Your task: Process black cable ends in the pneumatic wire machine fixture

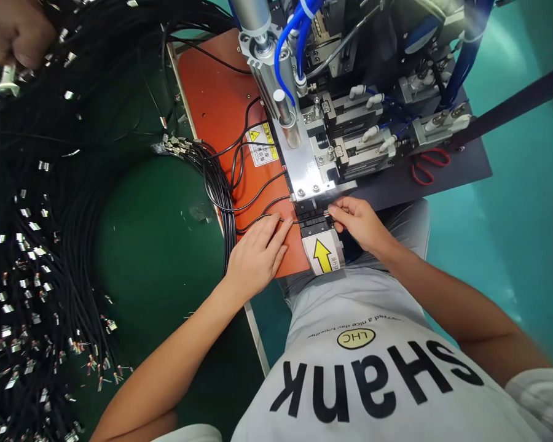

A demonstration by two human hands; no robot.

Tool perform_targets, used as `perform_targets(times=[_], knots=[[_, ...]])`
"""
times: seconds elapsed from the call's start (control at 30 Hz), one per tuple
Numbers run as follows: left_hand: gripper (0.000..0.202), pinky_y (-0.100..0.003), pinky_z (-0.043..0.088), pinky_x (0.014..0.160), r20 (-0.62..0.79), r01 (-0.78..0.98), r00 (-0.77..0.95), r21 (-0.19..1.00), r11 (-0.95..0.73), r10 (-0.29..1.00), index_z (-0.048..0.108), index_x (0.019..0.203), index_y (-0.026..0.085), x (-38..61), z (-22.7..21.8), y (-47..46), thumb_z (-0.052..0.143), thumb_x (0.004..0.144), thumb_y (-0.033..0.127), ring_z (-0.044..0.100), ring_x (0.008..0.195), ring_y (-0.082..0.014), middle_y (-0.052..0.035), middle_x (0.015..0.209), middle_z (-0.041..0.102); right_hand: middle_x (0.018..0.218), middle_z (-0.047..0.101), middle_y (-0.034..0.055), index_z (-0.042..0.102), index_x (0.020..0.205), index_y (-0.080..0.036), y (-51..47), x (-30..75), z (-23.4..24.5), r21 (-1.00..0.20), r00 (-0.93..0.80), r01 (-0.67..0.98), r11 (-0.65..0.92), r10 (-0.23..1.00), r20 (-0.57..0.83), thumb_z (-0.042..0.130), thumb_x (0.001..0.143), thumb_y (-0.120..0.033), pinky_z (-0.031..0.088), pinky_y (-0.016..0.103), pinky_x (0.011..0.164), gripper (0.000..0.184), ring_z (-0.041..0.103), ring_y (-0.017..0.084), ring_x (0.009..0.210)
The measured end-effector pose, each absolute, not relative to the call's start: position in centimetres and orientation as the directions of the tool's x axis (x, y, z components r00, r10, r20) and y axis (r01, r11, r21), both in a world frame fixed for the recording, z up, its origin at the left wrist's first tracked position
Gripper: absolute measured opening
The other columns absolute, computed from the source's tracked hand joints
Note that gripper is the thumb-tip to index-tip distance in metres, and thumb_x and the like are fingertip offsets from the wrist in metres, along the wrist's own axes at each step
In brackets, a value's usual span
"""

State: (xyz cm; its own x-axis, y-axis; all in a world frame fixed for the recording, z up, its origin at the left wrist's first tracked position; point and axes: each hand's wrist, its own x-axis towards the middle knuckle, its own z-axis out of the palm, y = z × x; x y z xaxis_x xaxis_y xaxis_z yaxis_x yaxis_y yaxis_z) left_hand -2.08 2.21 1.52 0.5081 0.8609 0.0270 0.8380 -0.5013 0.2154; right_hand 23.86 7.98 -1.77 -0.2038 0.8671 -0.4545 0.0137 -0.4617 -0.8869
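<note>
My left hand (258,252) lies flat on the orange plate (216,98), fingers stretched out together over a thin black wire (262,217) that runs to the machine's small black fixture (311,216). My right hand (357,221) is at the fixture's right side, its thumb and fingers pinched on the wire's end beside the jaws. Below the fixture hangs a white label with a yellow arrow (322,255). The metal press head (299,166) stands just above both hands.
A large mass of black wires with metal terminals (32,245) covers the green table (161,245) at left. A bundle of wires (212,178) crosses the plate's edge. Another person's hand (13,34) is at top left. Red scissors (428,166) lie at right.
</note>
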Motion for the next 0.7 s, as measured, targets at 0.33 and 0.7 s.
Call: perform_targets(times=[0.33, 0.7], knots=[[0.057, -0.047, 0.043, 0.114, 0.036, 0.84, 0.515, 0.178, -0.513, 0.856, 0.036, 0.154, 0.021, -2.0, 1.7, 1.7, 0.045, 0.099, 0.03, 0.047, 0.139, -0.0309, -0.0152, 0.151, 0.048, 0.082, 0.062, 0.0001, 0.072, 0.095, -0.017, 5.7, 27.3, -2.0, -0.854, -0.069, -0.054, -0.518, 0.855, -0.514, 0.064, 0.086, -0.061, 0.039, 0.024, 0.055, 0.046, 0.054, 0.007, 0.056], [0.039, -0.039, 0.05, 0.097, 0.099, 0.833, 0.535, 0.105, -0.543, 0.839, 0.051, 0.137, 0.013, -2.0, 5.1, 0.9, 0.039, 0.1, 0.02, 0.06, 0.119, -0.026, -0.0184, 0.133, 0.06, 0.084, 0.063, 0.0033, 0.075, 0.096, -0.025, 3.6, 28.4, 0.0, -0.889, 0.016, 0.056, -0.454, 0.891, -0.454, 0.07, 0.083, -0.053, 0.045, 0.029, 0.061, 0.031, 0.054, 0.014, 0.065]])
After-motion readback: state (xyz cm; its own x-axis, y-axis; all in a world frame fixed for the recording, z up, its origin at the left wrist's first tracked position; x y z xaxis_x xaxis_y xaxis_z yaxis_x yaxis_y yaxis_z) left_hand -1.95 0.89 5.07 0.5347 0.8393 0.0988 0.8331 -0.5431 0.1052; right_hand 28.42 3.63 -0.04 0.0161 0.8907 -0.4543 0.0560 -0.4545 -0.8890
